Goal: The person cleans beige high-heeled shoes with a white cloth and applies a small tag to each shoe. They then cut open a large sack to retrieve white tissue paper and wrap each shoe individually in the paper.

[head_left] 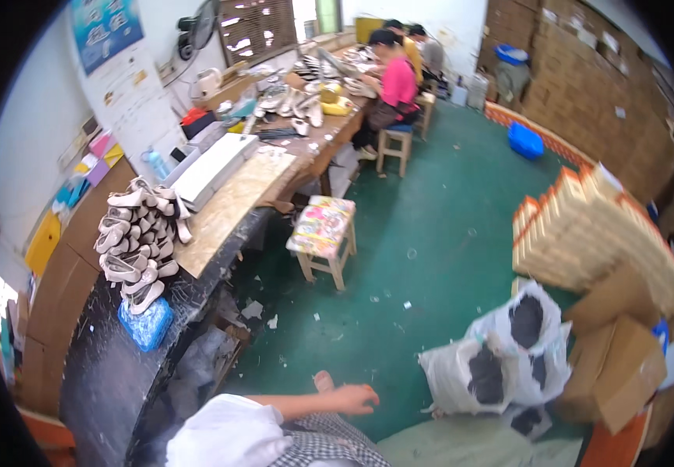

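My left hand (pixel 355 399) reaches across my body at the lower middle, out of a white sleeve (pixel 232 432). Its fingers are curled in, with a small orange patch at their tips. What they hold, if anything, is too small to make out. Below the hand lies green floor (pixel 395 342). My right hand is out of the picture. On the dark bench to the left is a heap of pale flat shoes (pixel 138 233), stacked in rows. A blue plastic-wrapped bundle (pixel 147 323) sits at the heap's near end.
A wooden stool (pixel 323 226) with a patterned seat stands ahead. To the right are white sacks of dark pieces (pixel 469 377), an open cardboard box (pixel 613 366) and stacked boxes (pixel 563 233). Several people sit along the far workbench, one in a pink top (pixel 397 82). A blue basin (pixel 525 140) rests on the floor.
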Demonstrator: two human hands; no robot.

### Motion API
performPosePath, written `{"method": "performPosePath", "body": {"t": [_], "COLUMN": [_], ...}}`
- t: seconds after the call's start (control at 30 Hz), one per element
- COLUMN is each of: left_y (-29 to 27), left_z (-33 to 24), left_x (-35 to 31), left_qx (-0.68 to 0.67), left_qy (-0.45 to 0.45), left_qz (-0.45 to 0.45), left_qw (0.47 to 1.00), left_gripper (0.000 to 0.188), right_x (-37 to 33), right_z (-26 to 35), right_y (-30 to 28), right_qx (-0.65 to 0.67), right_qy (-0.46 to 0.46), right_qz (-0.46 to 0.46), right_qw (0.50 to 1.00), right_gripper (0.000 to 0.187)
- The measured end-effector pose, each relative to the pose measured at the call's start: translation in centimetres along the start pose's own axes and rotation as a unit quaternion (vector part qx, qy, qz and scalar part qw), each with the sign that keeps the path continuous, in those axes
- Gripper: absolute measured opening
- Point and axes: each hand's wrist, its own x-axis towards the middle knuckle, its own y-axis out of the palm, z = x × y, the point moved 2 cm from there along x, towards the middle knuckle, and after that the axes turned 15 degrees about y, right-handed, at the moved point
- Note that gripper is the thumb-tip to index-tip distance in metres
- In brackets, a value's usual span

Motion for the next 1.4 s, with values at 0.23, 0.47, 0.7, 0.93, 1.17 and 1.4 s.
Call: {"method": "performPosePath", "body": {"t": [0.23,0.47,0.7,0.93,1.17,1.4], "left_y": [-10.3,-23.3,-30.8,-31.6,-29.1,-45.2], "left_z": [-6.7,-1.4,19.0,15.5,21.8,23.4], "left_x": [7.8,3.9,-16.2,-34.7,-36.2,-36.5], "left_qx": [0.059,0.005,-0.3,-0.491,-0.416,-0.485], "left_qy": [0.285,0.193,-0.06,-0.123,-0.031,-0.074], "left_qz": [-0.057,-0.192,-0.459,-0.823,-0.894,-0.845], "left_qw": [0.955,0.962,0.834,0.257,0.163,0.212], "left_gripper": [0.096,0.101,0.068,0.058,0.07,0.066], "right_x": [-6.3,-19.4,-35.6,-53.3,-67.2,-78.8], "right_z": [18.5,44.4,68.8,87.4,99.1,116.4], "right_y": [-15.3,-15.2,-14.3,-11.4,-8.3,-11.6], "right_qx": [0.161,0.222,0.219,0.112,0.001,0.01], "right_qy": [-0.201,-0.419,-0.494,-0.784,-0.71,-0.829], "right_qz": [0.088,0.205,0.492,0.365,0.532,0.326], "right_qw": [0.962,0.856,0.683,0.49,0.462,0.455], "right_gripper": [0.038,0.047,0.024,0.046,0.041,0.039]}}
